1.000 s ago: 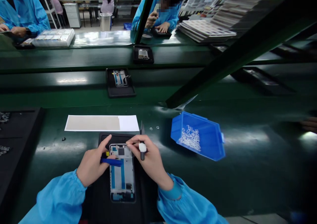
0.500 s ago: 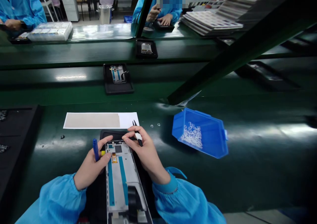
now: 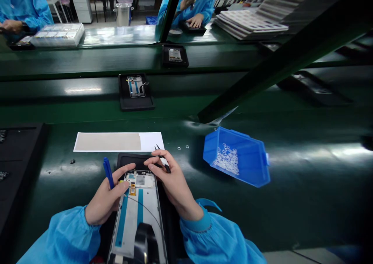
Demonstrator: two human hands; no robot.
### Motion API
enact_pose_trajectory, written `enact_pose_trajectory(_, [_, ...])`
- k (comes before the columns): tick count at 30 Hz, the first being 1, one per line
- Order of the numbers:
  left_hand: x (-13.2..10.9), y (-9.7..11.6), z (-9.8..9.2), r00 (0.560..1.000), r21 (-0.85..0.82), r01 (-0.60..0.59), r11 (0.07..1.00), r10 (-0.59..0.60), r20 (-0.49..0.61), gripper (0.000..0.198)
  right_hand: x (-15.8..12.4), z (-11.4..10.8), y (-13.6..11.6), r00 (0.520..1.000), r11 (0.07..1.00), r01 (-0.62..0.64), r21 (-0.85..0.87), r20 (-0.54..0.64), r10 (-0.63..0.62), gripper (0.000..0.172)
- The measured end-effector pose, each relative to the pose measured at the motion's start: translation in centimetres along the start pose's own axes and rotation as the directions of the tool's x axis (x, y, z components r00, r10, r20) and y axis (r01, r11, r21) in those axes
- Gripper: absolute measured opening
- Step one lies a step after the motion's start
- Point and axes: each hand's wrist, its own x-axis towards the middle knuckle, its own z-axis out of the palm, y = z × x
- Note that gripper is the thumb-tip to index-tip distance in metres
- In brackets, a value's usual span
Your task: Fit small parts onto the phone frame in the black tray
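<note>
Evidently both hands are at the upper end of an opened phone frame point(image 3: 142, 205), apart from each other, one on each side. The left hand point(image 3: 102, 198) is clamped on the frame's left edge, thumb laid over its face, with a blue pen-like tool point(image 3: 107, 172) sticking up between thumb and forefinger. The right hand point(image 3: 176, 188) grips black-and-white tweezers point(image 3: 164, 163) among its fingers, tips pointing away; its thumb and forefinger are at the frame's top right corner, though whether they pinch it cannot be told.

The frame lies over a black tray point(image 3: 132, 158) on the green tabletop point(image 3: 239, 217); a dark flexible strip point(image 3: 144, 240) curls up from its near end. Beyond the tray is a white paper strip point(image 3: 151, 139). To the right, two tiny white rings point(image 3: 179, 148) lie near a blue bin point(image 3: 255, 165) holding many white rings point(image 3: 227, 159).
</note>
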Motion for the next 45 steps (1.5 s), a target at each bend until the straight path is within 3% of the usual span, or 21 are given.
enact_pose_trajectory(5, [0.0,0.0,0.0,0.998,0.042,-0.060,0.997,0.060,-0.006,0.073,-0.2,0.0,-0.2,1.000,1.000,0.016,-0.012,0.011,-0.016,0.034])
enact_pose_trajectory(14, [-0.3,0.2,0.2,0.969,0.300,-0.243,0.922,0.245,0.030,0.064,-0.4,-0.1,-0.4,0.998,0.998,0.060,-0.004,0.030,-0.060,0.033])
enact_pose_trajectory(19, [-0.7,0.8,0.9,0.959,0.331,-0.283,0.900,0.276,0.071,0.067,-0.7,-0.2,-0.4,0.996,0.996,0.070,0.057,0.049,-0.073,0.034])
enact_pose_trajectory(31, [-2.4,2.9,2.7,0.974,0.476,-0.196,0.857,0.225,-0.005,0.067,-1.4,-0.6,-0.5,0.983,0.988,-0.053,0.145,0.182,0.026,0.041])
enact_pose_trajectory(37, [-2.9,3.4,3.0,0.997,0.374,-0.046,0.926,0.064,-0.035,0.081,-1.5,-0.9,-0.6,0.962,0.976,-0.143,0.163,0.253,0.099,0.047])
enact_pose_trajectory(41, [-3.0,3.6,2.9,0.997,0.420,-0.028,0.907,0.055,-0.052,0.079,-1.5,-1.1,-0.8,0.954,0.995,-0.089,0.034,0.291,0.075,0.041])
enact_pose_trajectory(45, [-3.0,4.8,3.0,0.996,0.616,-0.073,0.785,0.088,0.005,0.069,-1.9,-1.2,-1.4,0.942,0.975,0.117,-0.190,0.333,-0.048,0.027])
